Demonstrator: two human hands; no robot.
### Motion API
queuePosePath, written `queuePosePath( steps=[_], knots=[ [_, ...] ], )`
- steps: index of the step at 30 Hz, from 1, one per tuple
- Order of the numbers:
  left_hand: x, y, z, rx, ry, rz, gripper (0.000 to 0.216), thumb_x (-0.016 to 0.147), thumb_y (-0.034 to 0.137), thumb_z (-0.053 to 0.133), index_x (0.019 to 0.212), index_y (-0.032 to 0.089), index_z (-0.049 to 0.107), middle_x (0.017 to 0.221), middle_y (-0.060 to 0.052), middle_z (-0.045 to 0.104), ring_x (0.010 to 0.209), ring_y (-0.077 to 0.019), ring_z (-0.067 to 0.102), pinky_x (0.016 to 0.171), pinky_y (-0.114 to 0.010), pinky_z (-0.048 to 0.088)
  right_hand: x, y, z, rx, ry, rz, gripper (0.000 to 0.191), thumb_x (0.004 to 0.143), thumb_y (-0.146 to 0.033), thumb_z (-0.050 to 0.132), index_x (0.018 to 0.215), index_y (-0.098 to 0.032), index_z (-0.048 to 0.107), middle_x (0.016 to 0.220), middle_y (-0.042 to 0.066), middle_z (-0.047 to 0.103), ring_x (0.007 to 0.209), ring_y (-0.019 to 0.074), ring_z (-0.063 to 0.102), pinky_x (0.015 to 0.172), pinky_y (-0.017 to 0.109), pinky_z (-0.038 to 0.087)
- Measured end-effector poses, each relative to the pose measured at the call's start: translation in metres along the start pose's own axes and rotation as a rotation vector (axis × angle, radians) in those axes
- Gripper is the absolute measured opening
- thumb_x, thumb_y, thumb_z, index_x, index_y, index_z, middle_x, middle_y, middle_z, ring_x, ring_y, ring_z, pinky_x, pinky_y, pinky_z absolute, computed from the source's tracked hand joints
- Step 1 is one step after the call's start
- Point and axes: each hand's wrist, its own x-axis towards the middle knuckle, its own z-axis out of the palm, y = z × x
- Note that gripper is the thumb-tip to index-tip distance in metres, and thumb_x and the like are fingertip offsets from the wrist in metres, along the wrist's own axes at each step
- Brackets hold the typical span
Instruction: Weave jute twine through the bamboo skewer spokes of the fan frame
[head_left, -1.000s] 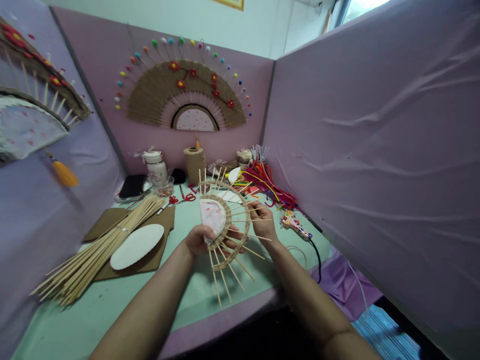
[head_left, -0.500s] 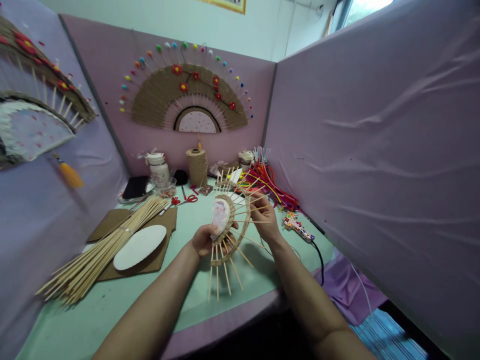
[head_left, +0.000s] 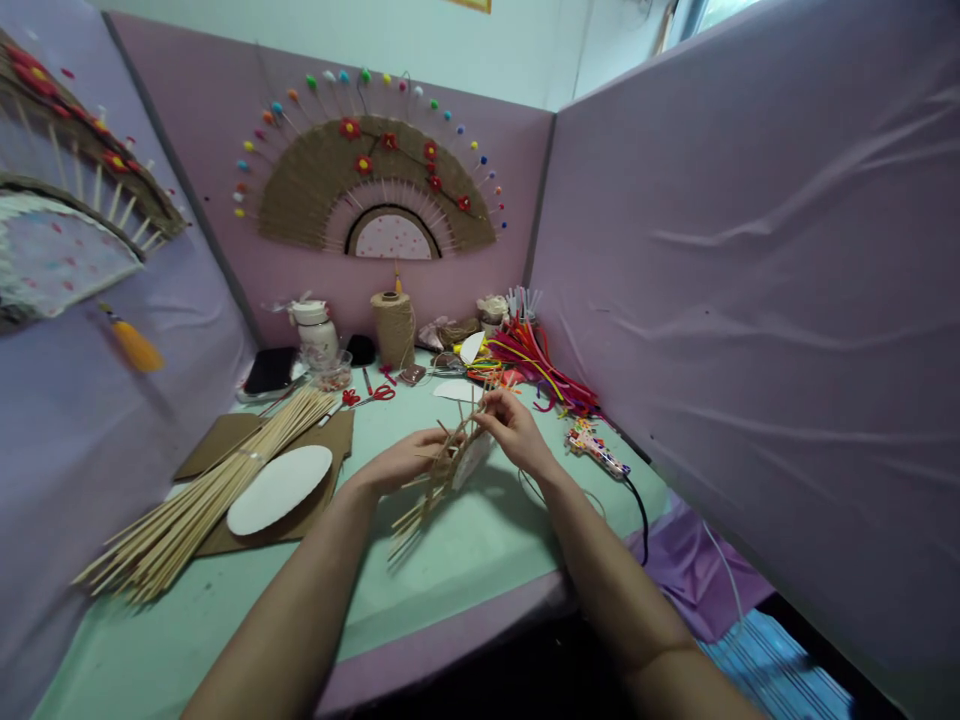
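A small half-round fan (head_left: 441, 478) of thin wooden sticks woven with brown twine is held up above the green tabletop, turned nearly edge-on. Its pale centre piece (head_left: 472, 460) faces right, partly hidden. My left hand (head_left: 409, 458) grips the fan from the left, its fingers behind the sticks. With fingertips pinched together, my right hand (head_left: 516, 432) holds the fan's upper edge; whether a twine strand is also in that pinch is too small to tell. A loose loop of twine (head_left: 591, 497) lies on the table by my right forearm.
Left are a bundle of sticks (head_left: 187, 490), a white oval card (head_left: 281, 490) and cardboard (head_left: 341, 440). Behind stand red-handled scissors (head_left: 382, 393), a twine spool (head_left: 393, 330), a white bottle (head_left: 315, 330) and pipe cleaners (head_left: 540, 365). A corded glue gun (head_left: 596, 450) lies right.
The fan has been turned from facing me to nearly edge-on, its pale centre now to the right. My right hand has moved slightly left, and my left hand has shifted its grip.
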Motion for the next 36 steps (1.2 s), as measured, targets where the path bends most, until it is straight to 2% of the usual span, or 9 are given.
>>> queuePosePath(
  steps=[5, 9, 11, 15, 18, 23, 30, 34, 36],
  knots=[
    [-0.016, 0.020, -0.027, -0.048, 0.003, 0.139, 0.046, 0.080, 0.038, 0.052, 0.119, 0.018, 0.064, 0.131, -0.010, 0.061, 0.127, -0.0260, 0.050, 0.104, -0.042, 0.039, -0.002, 0.006, 0.016, -0.030, -0.003, 0.034, 0.023, 0.079, -0.039, 0.062, 0.090, -0.022, 0.051, 0.063, -0.006, 0.043, 0.057, 0.0131, 0.041, 0.055, 0.026, 0.034],
    [-0.038, 0.055, -0.037, 0.263, -0.046, 0.053, 0.061, 0.077, 0.050, 0.062, 0.130, 0.020, 0.056, 0.129, -0.012, 0.062, 0.119, -0.0263, 0.057, 0.098, -0.039, 0.044, -0.001, 0.007, 0.024, -0.074, 0.044, 0.060, 0.023, 0.079, -0.038, 0.062, 0.091, -0.022, 0.051, 0.062, -0.006, 0.044, 0.056, 0.0135, 0.041, 0.055, 0.026, 0.035],
    [-0.043, 0.075, -0.035, 0.553, 0.025, 0.031, 0.069, 0.072, 0.050, 0.068, 0.133, 0.020, 0.054, 0.125, -0.011, 0.065, 0.116, -0.0251, 0.059, 0.095, -0.036, 0.046, 0.000, 0.006, 0.026, -0.103, 0.071, 0.062, 0.022, 0.079, -0.038, 0.062, 0.090, -0.022, 0.052, 0.062, -0.006, 0.045, 0.057, 0.0136, 0.041, 0.055, 0.026, 0.034],
    [-0.030, 0.099, -0.024, 0.879, 0.266, 0.104, 0.066, 0.068, 0.049, 0.070, 0.124, 0.016, 0.060, 0.122, -0.012, 0.066, 0.105, -0.0237, 0.064, 0.083, -0.029, 0.049, 0.001, 0.004, 0.031, -0.162, 0.111, 0.059, 0.021, 0.079, -0.037, 0.061, 0.089, -0.021, 0.052, 0.061, -0.006, 0.045, 0.057, 0.0136, 0.042, 0.056, 0.026, 0.033],
    [-0.009, 0.101, -0.016, 1.022, 0.298, 0.110, 0.050, 0.068, 0.040, 0.069, 0.111, 0.014, 0.067, 0.100, -0.010, 0.073, 0.089, -0.0212, 0.067, 0.071, -0.026, 0.047, 0.000, 0.003, 0.033, -0.195, 0.133, 0.056, 0.020, 0.081, -0.037, 0.060, 0.089, -0.021, 0.052, 0.060, -0.007, 0.043, 0.056, 0.0132, 0.041, 0.056, 0.026, 0.033],
    [0.020, 0.095, -0.013, 1.110, 0.216, 0.106, 0.020, 0.069, 0.027, 0.062, 0.082, 0.016, 0.073, 0.077, -0.004, 0.073, 0.071, -0.0161, 0.063, 0.059, -0.024, 0.040, -0.003, 0.006, 0.034, -0.229, 0.162, 0.049, 0.020, 0.082, -0.038, 0.060, 0.089, -0.021, 0.051, 0.060, -0.007, 0.041, 0.055, 0.0130, 0.039, 0.054, 0.026, 0.032],
    [0.022, 0.082, -0.016, 0.933, 0.095, 0.151, 0.016, 0.066, 0.021, 0.061, 0.079, 0.017, 0.070, 0.073, -0.002, 0.071, 0.068, -0.0146, 0.062, 0.059, -0.023, 0.041, -0.007, 0.003, 0.030, -0.269, 0.144, 0.035, 0.023, 0.083, -0.038, 0.060, 0.095, -0.021, 0.051, 0.063, -0.006, 0.045, 0.057, 0.0138, 0.043, 0.056, 0.026, 0.035],
    [0.015, 0.078, -0.017, 0.888, 0.110, 0.178, 0.014, 0.066, 0.019, 0.059, 0.076, 0.017, 0.068, 0.073, -0.002, 0.071, 0.068, -0.0148, 0.062, 0.059, -0.023, 0.041, -0.009, -0.009, 0.015, -0.282, 0.024, -0.024, 0.028, 0.083, -0.033, 0.059, 0.107, -0.022, 0.049, 0.068, -0.004, 0.049, 0.059, 0.0145, 0.046, 0.058, 0.027, 0.038],
    [0.012, 0.077, -0.016, 0.907, 0.118, 0.180, 0.016, 0.066, 0.018, 0.058, 0.077, 0.017, 0.069, 0.073, -0.003, 0.071, 0.068, -0.0153, 0.062, 0.059, -0.024, 0.041, -0.009, -0.019, 0.006, -0.358, -0.024, -0.081, 0.019, 0.085, -0.031, 0.059, 0.100, -0.022, 0.054, 0.071, -0.002, 0.053, 0.063, 0.0154, 0.048, 0.060, 0.028, 0.039]
  ],
)
